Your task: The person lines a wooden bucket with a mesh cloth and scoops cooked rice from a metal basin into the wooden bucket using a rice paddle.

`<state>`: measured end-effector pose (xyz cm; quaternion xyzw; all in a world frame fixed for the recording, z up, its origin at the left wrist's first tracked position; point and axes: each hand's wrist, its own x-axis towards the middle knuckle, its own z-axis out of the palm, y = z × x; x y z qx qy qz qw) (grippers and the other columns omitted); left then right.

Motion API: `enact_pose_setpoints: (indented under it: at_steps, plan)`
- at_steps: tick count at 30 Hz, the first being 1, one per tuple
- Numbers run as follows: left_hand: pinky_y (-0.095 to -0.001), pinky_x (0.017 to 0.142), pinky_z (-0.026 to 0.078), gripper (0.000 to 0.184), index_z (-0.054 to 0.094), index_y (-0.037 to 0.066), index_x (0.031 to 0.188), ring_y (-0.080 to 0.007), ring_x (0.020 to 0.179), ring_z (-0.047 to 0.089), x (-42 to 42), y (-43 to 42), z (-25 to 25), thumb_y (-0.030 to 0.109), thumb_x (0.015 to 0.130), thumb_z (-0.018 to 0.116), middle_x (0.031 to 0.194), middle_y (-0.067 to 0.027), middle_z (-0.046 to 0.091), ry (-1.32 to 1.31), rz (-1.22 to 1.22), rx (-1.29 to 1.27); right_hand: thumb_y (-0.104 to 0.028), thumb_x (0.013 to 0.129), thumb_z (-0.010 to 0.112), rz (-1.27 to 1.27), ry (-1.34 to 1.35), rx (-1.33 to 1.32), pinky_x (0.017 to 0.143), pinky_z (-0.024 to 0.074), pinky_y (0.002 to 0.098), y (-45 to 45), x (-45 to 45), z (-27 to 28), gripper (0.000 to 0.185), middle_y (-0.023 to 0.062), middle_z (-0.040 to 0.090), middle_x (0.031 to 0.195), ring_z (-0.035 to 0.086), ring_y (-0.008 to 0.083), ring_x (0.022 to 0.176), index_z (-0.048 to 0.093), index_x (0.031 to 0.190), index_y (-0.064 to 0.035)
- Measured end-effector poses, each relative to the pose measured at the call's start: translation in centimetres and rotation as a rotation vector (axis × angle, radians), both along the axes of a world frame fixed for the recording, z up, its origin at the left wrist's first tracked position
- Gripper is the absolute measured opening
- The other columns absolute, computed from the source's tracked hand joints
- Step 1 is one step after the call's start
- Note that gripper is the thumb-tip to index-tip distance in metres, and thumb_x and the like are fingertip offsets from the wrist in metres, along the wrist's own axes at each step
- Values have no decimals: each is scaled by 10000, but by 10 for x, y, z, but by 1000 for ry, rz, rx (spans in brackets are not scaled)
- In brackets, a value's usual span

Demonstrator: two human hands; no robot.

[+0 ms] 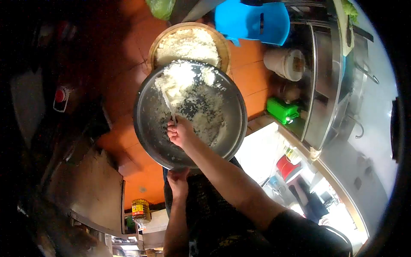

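Observation:
A large dark metal basin (233,128) is tilted in front of me, its far rim over a round wooden tub (150,53) of white rice (188,43). My left hand (178,182) grips the basin's near rim; some of its fingers are hidden behind the edge. Inside the basin, my right hand (182,132) is closed around the handle of a pale serving spoon (170,105). The spoon's far end meets a clump of rice (177,81) near the far rim. Scattered grains cling to the basin's bottom.
Beyond the tub is a blue plastic stool (252,21). To the right are a white bucket (284,64), a green jug (282,110) and a metal counter (327,85). An oil bottle (141,210) stands at lower left on the orange tiled floor (141,184).

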<state>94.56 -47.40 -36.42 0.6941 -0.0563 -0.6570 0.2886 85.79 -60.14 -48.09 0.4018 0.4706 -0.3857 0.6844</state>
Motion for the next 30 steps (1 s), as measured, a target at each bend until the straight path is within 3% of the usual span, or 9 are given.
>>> enact_pose_setpoints:
  at_steps: [3, 7, 10, 13, 16, 19, 26, 30]
  plan:
    - [-325, 616, 512, 280, 550, -11, 1079, -172, 756, 603, -4, -21, 10, -16, 808, 619, 929, -75, 627, -13, 28, -12, -216, 988, 313, 90, 111, 16, 368, 240, 207, -17, -21, 1, 246, -30, 431, 589, 318, 56, 415, 458, 822, -107]
    - [-323, 738, 497, 345, 531, 1, 1121, -187, 853, 600, -1, -19, 6, -23, 793, 635, 1003, -88, 615, -71, 33, 46, -245, 998, 366, 206, 217, 53, 387, 238, 227, -30, -47, -4, 221, -21, 437, 604, 311, 68, 429, 450, 861, -94]
    - [-317, 794, 473, 356, 527, -6, 1125, -193, 901, 591, -1, -31, 14, -17, 790, 646, 1013, -92, 616, -136, -170, 43, -241, 992, 397, 362, 323, 40, 387, 241, 238, -39, -58, 4, 210, -8, 456, 615, 307, 75, 429, 472, 879, -79]
    - [-356, 869, 450, 364, 526, -21, 1149, -228, 961, 562, 1, -24, 10, -54, 790, 575, 1110, -87, 585, -42, -42, 101, -235, 986, 418, 406, 370, -37, 381, 242, 247, -39, -67, 7, 223, 7, 473, 620, 308, 76, 422, 496, 867, -64]
    - [-356, 877, 446, 369, 521, -27, 1156, -228, 962, 563, -10, -26, 19, -36, 793, 585, 1112, -88, 584, -173, -54, 88, -234, 982, 431, 425, 398, -82, 373, 246, 247, -39, -80, 9, 234, 13, 475, 618, 327, 72, 421, 516, 859, -54]
    - [-342, 865, 443, 361, 530, -34, 1141, -217, 954, 561, -11, -24, 18, -29, 789, 607, 1077, -84, 603, -90, 6, 24, -239, 979, 442, 468, 437, -83, 365, 246, 237, -49, -90, 19, 236, 13, 468, 611, 353, 69, 424, 530, 875, -46]
    - [-323, 816, 438, 251, 586, -38, 1026, -197, 898, 554, -19, -18, 20, 11, 786, 642, 1026, -82, 629, -284, -36, 76, -255, 975, 448, 482, 496, -17, 338, 248, 229, -45, -106, 41, 267, 27, 461, 581, 351, 73, 387, 539, 862, -32]
    - [-335, 847, 418, 238, 598, -32, 1021, -179, 915, 541, -12, -10, 12, 63, 811, 660, 1027, -82, 633, -298, -61, 44, -269, 968, 467, 781, 331, -193, 330, 264, 240, -16, -125, 73, 265, 37, 483, 596, 364, 78, 389, 554, 908, -26]
